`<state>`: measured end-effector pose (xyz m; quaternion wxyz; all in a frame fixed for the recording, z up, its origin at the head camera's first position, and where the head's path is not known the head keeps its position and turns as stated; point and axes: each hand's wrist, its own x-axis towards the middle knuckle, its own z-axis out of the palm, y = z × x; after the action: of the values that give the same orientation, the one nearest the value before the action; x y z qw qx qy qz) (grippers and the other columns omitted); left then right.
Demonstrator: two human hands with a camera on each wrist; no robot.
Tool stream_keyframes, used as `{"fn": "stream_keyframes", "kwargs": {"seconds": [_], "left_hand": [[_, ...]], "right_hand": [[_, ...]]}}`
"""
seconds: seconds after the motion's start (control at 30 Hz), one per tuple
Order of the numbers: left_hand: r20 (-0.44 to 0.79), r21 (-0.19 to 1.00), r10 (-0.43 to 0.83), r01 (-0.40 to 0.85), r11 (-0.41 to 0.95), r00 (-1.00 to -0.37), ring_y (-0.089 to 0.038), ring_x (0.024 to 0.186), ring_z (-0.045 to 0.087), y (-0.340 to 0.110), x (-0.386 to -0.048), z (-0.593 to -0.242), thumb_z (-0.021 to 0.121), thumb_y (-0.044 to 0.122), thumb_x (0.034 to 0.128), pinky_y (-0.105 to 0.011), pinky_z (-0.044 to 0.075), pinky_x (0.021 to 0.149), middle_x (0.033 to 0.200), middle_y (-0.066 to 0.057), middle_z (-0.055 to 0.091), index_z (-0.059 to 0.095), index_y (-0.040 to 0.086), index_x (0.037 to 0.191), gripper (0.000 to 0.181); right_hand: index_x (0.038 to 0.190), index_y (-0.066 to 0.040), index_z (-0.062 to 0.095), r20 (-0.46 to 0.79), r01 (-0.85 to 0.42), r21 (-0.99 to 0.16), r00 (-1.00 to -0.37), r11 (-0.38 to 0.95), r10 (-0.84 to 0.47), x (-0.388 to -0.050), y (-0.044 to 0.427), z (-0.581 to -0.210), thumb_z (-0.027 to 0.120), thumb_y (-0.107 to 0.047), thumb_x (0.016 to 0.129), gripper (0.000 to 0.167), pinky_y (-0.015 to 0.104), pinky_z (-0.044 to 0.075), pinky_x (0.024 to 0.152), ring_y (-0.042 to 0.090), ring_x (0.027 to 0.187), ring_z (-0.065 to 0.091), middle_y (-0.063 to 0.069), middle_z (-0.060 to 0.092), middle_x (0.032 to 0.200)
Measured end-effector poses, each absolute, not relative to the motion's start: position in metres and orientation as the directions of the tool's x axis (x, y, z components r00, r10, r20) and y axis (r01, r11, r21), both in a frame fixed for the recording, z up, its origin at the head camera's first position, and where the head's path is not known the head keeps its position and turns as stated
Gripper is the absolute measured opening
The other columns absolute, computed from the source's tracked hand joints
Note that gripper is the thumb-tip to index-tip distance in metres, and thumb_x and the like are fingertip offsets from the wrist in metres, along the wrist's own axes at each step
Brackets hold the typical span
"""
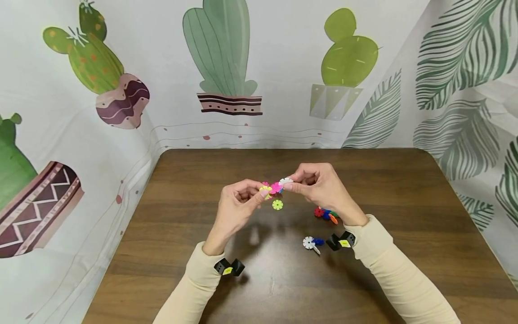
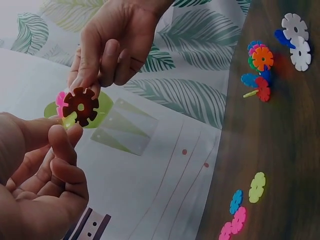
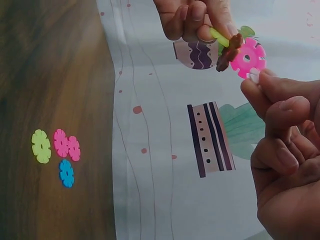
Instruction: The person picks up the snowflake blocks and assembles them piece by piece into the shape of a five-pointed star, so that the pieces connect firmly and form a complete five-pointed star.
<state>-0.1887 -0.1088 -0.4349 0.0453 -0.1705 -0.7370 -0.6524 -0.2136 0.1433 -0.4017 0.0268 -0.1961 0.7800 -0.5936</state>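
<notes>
Two hands (image 1: 236, 204) (image 1: 325, 188) hold four notched discs (image 1: 276, 188) above one table (image 1: 178, 234).

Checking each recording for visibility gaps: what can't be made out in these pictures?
Right wrist view: most of the white disc, covered by the right hand.
Left wrist view: part of one loose pink disc, cut off by the bottom edge.
Head view: most of the loose blue disc, behind the held pink disc; the joints of the multicoloured cluster, too small.
</notes>
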Motion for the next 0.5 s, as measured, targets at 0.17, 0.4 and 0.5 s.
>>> {"fn": "stream_keyframes", "kwargs": {"seconds": [0.17,0.4,0.5], "left_hand": [[0.294,0.944,0.196,0.316,0.095,-0.936,-0.007,0.058,0.063,-0.1097,-0.1891,-0.4357,0.081,0.005,0.0941,-0.021,0.049,0.054,0.074,-0.001,0.073,0.08,0.001,0.103,0.01],[0.281,0.942,0.209,0.311,0.128,-0.937,-0.026,0.057,0.063,-0.1101,-0.1884,-0.4341,0.082,0.006,0.0931,-0.021,0.046,0.052,0.07,-0.003,0.069,0.081,0.004,0.102,0.01],[0.282,0.938,0.225,0.317,0.14,-0.933,-0.035,0.058,0.062,-0.1106,-0.1879,-0.4337,0.082,0.006,0.0931,-0.021,0.045,0.052,0.07,-0.011,0.069,0.08,0.004,0.102,0.01]], "right_hand": [[0.082,-0.015,0.078,0.174,-0.27,-0.934,-0.916,0.233,-0.362,-0.2152,0.1445,-0.4004,0.092,-0.018,0.086,0.015,0.026,0.031,0.04,0.011,0.044,0.039,-0.002,0.054,0.055],[0.076,-0.015,0.077,0.173,-0.298,-0.909,-0.907,0.293,-0.384,-0.2192,0.1455,-0.4005,0.093,-0.015,0.084,0.018,0.023,0.034,0.045,0.006,0.051,0.045,-0.002,0.065,0.061],[0.075,-0.014,0.076,0.172,-0.305,-0.905,-0.9,0.296,-0.4,-0.2198,0.1466,-0.4004,0.094,-0.014,0.083,0.019,0.023,0.037,0.045,0.006,0.051,0.048,0.003,0.071,0.066]]}}
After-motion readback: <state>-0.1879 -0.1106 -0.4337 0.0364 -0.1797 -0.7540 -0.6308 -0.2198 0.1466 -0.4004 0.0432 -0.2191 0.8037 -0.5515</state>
